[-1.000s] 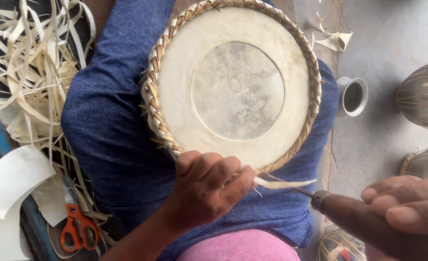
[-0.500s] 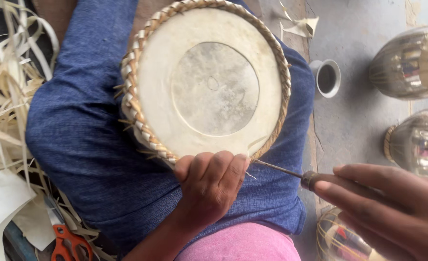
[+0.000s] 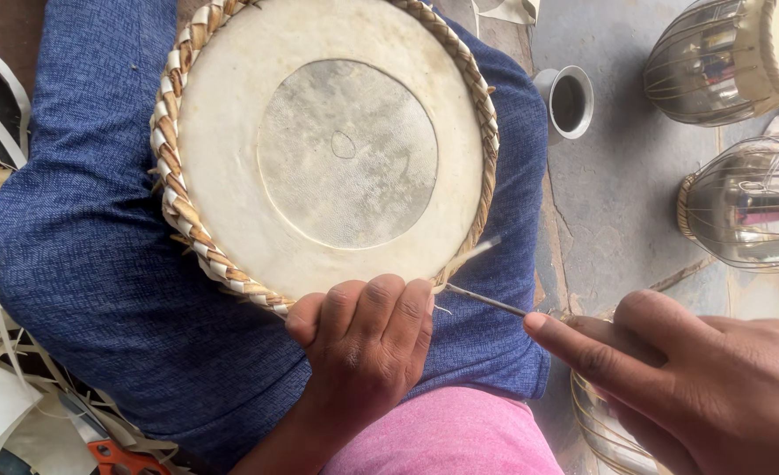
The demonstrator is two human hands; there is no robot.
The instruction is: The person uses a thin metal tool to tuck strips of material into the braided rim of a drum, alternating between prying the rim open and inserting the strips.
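Metal awl [image 3: 486, 301] in right hand [image 3: 688, 378], tip toward drum rim [image 3: 231, 273].

No packages, labels, signs or screens show anywhere around the hands
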